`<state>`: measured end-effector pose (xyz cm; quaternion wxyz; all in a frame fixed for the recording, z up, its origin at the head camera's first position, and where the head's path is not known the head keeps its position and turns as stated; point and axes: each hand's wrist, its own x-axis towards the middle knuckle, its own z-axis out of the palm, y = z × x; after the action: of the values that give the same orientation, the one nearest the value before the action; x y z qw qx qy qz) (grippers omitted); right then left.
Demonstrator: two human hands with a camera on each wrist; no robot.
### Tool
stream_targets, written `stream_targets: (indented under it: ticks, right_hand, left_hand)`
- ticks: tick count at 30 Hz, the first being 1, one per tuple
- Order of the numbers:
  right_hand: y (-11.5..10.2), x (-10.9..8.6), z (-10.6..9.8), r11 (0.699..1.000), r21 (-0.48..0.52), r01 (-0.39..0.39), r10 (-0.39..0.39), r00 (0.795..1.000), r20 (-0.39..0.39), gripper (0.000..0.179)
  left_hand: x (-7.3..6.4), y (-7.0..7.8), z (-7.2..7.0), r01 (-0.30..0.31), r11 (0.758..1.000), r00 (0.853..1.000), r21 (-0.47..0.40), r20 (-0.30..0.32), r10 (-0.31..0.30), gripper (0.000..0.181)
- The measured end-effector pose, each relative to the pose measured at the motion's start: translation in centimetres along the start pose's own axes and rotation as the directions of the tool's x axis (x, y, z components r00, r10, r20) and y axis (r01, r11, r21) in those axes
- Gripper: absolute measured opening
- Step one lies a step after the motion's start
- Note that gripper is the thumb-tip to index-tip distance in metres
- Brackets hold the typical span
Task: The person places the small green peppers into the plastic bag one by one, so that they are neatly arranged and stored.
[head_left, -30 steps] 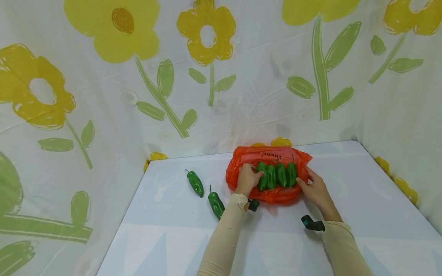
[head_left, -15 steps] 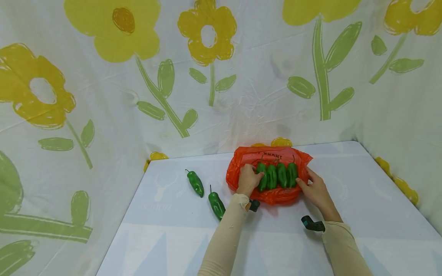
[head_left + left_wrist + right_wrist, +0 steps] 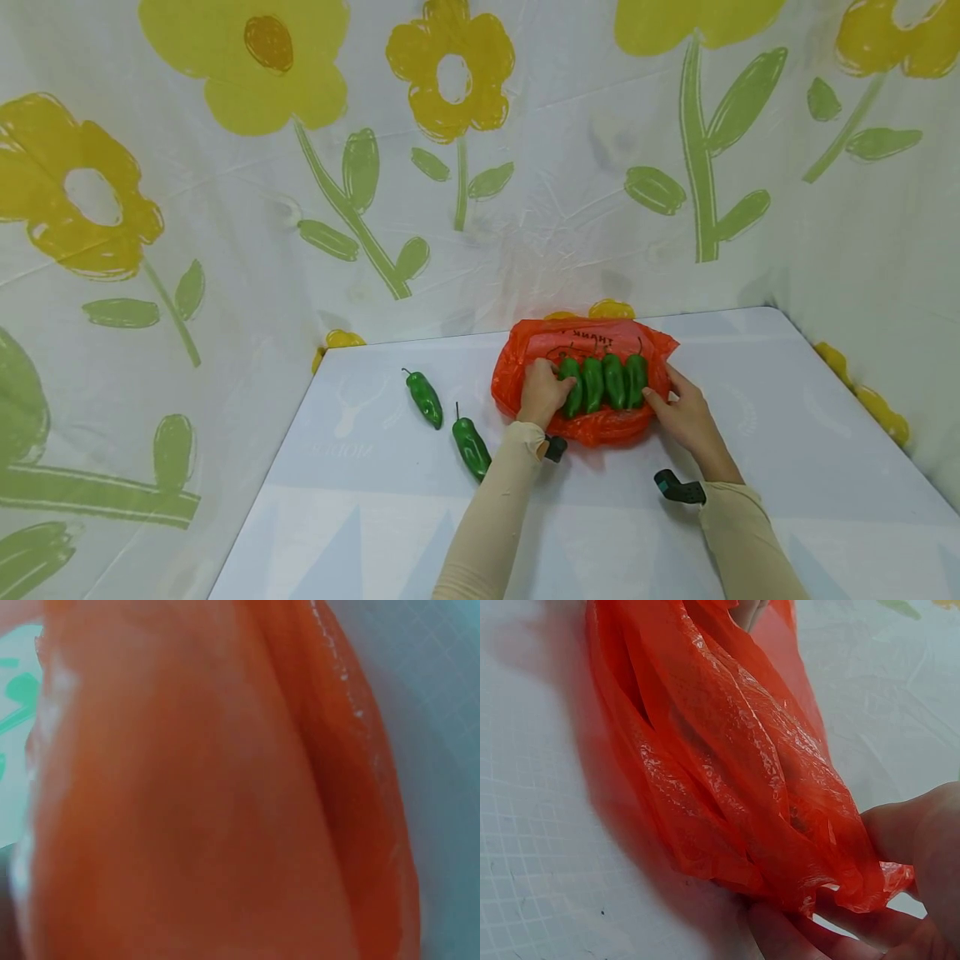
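Note:
A red plastic bag (image 3: 600, 429) lies wide-mouthed on the table, with several green peppers (image 3: 615, 382) side by side in its opening, stems pointing away. My left hand (image 3: 542, 393) reaches into the bag's left side and holds the leftmost pepper (image 3: 572, 392), thumb across its front. Its other fingers are mostly hidden. At the opposite side, my right hand (image 3: 682, 410) grips the bag's edge. The right wrist view shows the thumb (image 3: 900, 829) on one side of the crinkled plastic and fingers (image 3: 780, 930) beneath it. Red plastic (image 3: 195, 787) fills most of the left wrist view.
Two more green peppers lie left of the bag: one farther back (image 3: 425, 400), the other (image 3: 470, 446) close beside my left forearm, which covers its tip. The white table (image 3: 352, 467) ends at a flower-printed curtain (image 3: 555, 208) behind and at both sides.
My left hand has shifted slightly to the right inside the bag, and the peppers there have edged right with it. My right hand keeps its place on the bag.

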<state>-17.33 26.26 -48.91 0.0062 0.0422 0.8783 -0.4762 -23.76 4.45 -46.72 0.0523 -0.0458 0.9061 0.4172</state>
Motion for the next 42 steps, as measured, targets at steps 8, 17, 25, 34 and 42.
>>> stream_targets:
  ticks: [8, 17, 25, 34, 42]
  right_hand:
    - [-0.1, -0.1, 0.1, 1.000, -0.001, 0.002, -0.002, 1.000, 0.004, 0.072]
    - [0.0, 0.1, 0.2, 1.000, -0.003, -0.003, 0.003, 1.000, -0.001, 0.072]
    - [0.0, 0.0, 0.1, 1.000, -0.004, 0.002, -0.002, 1.000, -0.001, 0.072]
    - [0.1, 0.0, 0.0, 1.000, -0.005, -0.008, 0.008, 1.000, -0.002, 0.072]
    - [0.0, 0.0, 0.0, 1.000, 0.005, 0.010, -0.010, 1.000, -0.006, 0.072]
  left_hand:
    - [-0.1, -0.1, 0.2, -0.038, 0.999, 0.999, 0.010, -0.023, 0.038, 0.024]
    - [0.2, -0.2, 0.5, -0.048, 0.997, 0.998, 0.060, -0.033, 0.050, 0.023]
    - [0.0, -0.2, 0.3, -0.049, 0.996, 0.998, 0.075, -0.032, 0.052, 0.029]
    - [-1.2, 0.6, -0.6, -0.186, 0.973, 0.980, 0.132, -0.046, 0.194, 0.043]
    - [-3.0, 0.5, -3.6, -0.347, 0.938, 0.938, -0.029, 0.001, 0.347, 0.038]
